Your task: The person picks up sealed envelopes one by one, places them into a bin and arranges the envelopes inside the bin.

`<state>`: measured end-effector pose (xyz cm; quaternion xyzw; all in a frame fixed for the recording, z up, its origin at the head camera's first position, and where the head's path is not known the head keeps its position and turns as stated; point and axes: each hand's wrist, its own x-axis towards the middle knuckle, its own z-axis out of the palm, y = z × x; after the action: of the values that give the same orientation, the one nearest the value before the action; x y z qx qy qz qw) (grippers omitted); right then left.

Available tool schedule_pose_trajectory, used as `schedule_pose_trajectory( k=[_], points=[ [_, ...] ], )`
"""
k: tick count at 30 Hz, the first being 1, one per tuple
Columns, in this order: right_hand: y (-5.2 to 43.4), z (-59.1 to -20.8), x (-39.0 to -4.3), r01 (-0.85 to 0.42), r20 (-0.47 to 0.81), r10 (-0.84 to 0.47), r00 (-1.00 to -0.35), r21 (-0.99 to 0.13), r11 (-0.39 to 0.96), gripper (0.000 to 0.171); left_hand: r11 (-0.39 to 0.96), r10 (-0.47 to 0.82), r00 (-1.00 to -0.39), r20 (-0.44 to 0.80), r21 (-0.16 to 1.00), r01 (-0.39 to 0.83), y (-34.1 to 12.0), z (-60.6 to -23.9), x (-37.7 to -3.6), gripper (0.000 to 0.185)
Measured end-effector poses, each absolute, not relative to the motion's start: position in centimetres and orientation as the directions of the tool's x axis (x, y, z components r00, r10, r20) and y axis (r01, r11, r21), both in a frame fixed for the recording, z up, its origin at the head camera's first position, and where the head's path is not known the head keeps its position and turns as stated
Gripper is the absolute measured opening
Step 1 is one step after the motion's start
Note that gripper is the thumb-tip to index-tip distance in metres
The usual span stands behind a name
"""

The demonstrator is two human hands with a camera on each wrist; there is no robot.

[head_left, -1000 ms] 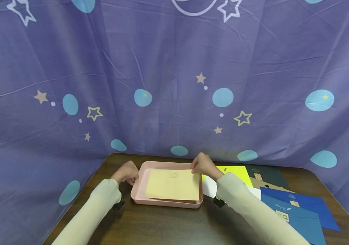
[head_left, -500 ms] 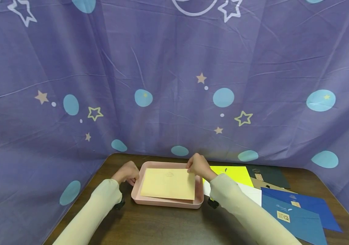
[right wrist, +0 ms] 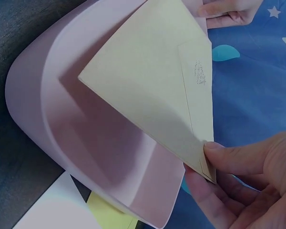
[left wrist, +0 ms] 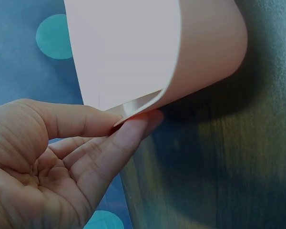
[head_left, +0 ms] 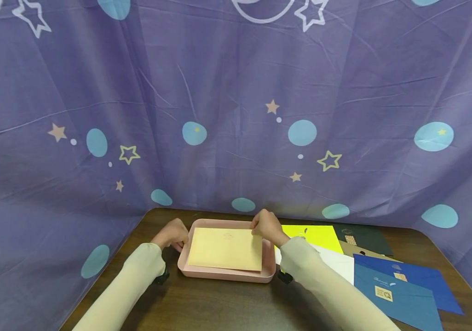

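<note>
The cream envelope (head_left: pixel 225 248) lies across the pink tray (head_left: pixel 186 264), its near edge riding on the tray's front rim rather than flat on the floor of it. It looks light and thin, stiff enough to keep its plane when held by one corner, but likely to crease if squeezed hard; the smooth paper would probably slide easily over the tray's plastic. A corner or an edge is the natural place to take it, and the right hand (right wrist: pixel 248 186) does so, thumb and fingers pinching the far right corner. The left hand (left wrist: pixel 62 157) pinches the tray's left rim between thumb and fingertips. The tray sits on a dark wooden table (head_left: pixel 219 303). To its right lie a yellow sheet (head_left: pixel 316 235), a white sheet (head_left: pixel 337 264), blue envelopes (head_left: pixel 401 289) and darker cards. A purple starred cloth (head_left: pixel 236 105) hangs behind.
</note>
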<state>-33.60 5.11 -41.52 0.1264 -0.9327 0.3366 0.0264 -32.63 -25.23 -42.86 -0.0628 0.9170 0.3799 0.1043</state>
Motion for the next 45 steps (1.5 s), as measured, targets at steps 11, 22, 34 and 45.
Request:
schedule_pose_trajectory(
  k=[11, 22, 34, 45],
  points=[
    [4.8, -42.2, -33.8, -0.237, 0.129, -0.2, -0.971, -0.618, 0.749, 0.012, 0.7, -0.029, -0.973, -0.231, 0.689, -0.184, -25.3, -42.9, -32.6, 0.019],
    [4.7, -42.8, -33.8, -0.235, 0.128, -0.199, -0.972, -0.622, 0.747, 0.024, 0.707, -0.037, -0.97, -0.242, 0.679, -0.197, -25.2, -43.0, -32.6, 0.015],
    [4.9, -43.6, -34.6, -0.213, 0.122, -0.176, -0.977, -0.639, 0.739, 0.022, 0.707, -0.045, -0.972, -0.232, 0.68, -0.195, -25.1, -43.1, -32.5, 0.016],
    [4.7, -44.2, -35.1, -0.214, 0.141, -0.161, -0.977, -0.621, 0.754, 0.017, 0.705, -0.042, -0.97, -0.238, 0.681, -0.198, -25.0, -42.8, -32.5, 0.015]
  ],
)
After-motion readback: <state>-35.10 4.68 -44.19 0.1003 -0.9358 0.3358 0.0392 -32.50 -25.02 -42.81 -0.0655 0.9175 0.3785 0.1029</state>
